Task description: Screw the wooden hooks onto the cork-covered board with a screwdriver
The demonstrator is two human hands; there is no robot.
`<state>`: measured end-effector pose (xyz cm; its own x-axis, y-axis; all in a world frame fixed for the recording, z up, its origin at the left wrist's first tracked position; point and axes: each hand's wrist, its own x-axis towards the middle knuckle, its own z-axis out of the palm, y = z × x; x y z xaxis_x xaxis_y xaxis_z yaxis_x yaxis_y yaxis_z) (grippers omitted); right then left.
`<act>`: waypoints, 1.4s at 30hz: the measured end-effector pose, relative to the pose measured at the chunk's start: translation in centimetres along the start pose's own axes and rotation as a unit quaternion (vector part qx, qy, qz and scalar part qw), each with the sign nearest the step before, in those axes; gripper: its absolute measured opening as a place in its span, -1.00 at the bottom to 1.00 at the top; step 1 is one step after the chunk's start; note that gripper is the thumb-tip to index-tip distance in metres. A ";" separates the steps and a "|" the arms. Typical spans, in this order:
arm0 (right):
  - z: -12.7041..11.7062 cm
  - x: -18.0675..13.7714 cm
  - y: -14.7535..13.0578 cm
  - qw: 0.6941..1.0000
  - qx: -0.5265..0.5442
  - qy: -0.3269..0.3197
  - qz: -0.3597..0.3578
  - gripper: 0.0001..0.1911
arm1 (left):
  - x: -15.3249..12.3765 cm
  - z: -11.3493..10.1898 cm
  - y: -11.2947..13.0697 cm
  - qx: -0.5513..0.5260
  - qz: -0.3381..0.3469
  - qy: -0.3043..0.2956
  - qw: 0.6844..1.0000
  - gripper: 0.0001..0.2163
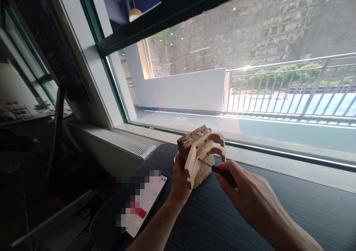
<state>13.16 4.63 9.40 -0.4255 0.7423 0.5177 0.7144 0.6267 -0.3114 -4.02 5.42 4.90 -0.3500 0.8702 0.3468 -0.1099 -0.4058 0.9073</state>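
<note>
A rough, bark-textured wooden block stands tilted on the dark table, with two pale curved wooden hooks against its side. My left hand is closed around the block and the lower hook ends from the left; some of its fingers are hidden behind them. In my right hand is a screwdriver with a black handle. Its thin shaft points left, and the tip meets a hole in the nearer hook. Whether a screw sits in that hole is too small to tell.
The dark ribbed table runs along a large window. A phone with a lit screen lies left of my left forearm. Beyond the table's left edge are a white radiator and the window frame.
</note>
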 end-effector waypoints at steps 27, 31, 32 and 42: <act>-0.7 0.3 -0.2 0.999 -0.036 0.008 0.040 -0.85 | 0.1 0.0 -0.6 0.010 0.004 0.037 0.999 -0.63; -0.6 0.2 0.1 0.999 -0.012 0.029 0.008 -0.89 | 0.1 0.1 -0.7 0.012 0.007 0.033 0.999 -0.63; -0.5 0.2 0.2 0.999 -0.012 0.036 0.002 -0.89 | 0.1 0.0 -0.8 0.017 0.008 0.036 0.999 -0.62; -0.1 0.0 -0.1 0.998 -0.060 0.011 0.019 -0.81 | 0.3 -0.4 -1.5 0.040 0.027 0.040 0.998 -0.61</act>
<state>13.14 4.47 9.52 -0.3850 0.7588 0.5253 0.7920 0.5639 -0.2341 -4.32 6.16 3.49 -0.4267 0.8216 0.3781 -0.0159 -0.4248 0.9051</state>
